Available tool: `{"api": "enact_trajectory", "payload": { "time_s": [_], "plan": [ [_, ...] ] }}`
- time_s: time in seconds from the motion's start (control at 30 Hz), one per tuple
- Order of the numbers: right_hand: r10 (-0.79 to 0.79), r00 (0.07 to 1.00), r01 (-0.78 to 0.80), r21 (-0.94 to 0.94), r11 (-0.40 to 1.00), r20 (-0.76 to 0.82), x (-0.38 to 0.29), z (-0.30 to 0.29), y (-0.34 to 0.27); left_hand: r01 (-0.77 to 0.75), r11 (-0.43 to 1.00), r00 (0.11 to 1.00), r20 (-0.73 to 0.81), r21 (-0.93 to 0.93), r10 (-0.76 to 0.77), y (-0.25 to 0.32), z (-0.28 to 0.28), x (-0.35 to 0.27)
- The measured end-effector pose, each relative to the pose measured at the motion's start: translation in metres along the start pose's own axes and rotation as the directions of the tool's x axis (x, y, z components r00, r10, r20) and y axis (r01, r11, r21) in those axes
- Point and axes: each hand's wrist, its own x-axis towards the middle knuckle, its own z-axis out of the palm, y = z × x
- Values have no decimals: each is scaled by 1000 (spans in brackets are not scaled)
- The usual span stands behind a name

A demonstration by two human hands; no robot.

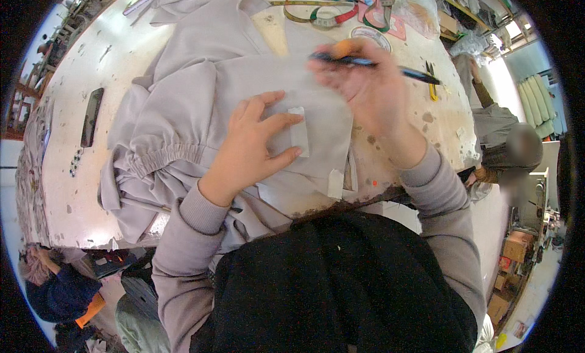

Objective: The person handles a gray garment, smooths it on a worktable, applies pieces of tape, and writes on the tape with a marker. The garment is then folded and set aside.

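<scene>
Grey fabric, apparently a garment (183,92) with a gathered elastic band (169,157), lies spread over the worktable before me. My left hand (256,140) rests on it with fingers apart, its fingertips touching a small pale rectangular strip (299,136). Blurred by motion, my right hand (365,83) is raised above the fabric's right part. It grips a dark pen-like tool (413,74), and something orange (346,47) shows at its fingers. Another pale strip (335,184) lies at the fabric's near edge.
A tape measure (336,20), a tape roll (371,36) and plastic bags (416,10) lie at the back. Yellow-handled thread snips (432,85) sit right on the worktable (64,170); a phone (92,117) lies left. Other people are at the right (498,138) and lower left (59,293).
</scene>
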Motion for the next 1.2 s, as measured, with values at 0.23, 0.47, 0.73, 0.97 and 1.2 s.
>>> {"api": "enact_trajectory", "payload": {
  "time_s": [0.23,0.47,0.73,0.97,1.2],
  "plan": [
    [130,980,-81,-294,952,150,1,-24,48,75,976,995,42,206,-86,-4,11,-3],
    [0,987,102,-619,779,162,9,-22,29,143,966,985,63,216,-160,-5,9,-5],
    [254,944,35,-830,556,210,-7,-13,42,171,965,982,48,200,-184,-7,11,-5],
    [171,914,249,-842,479,368,-9,-19,51,183,968,978,69,172,-197,-8,10,-5],
    [200,860,349,-828,438,469,-5,-16,49,186,965,971,113,184,-209,-9,8,-5]
  ]
}}
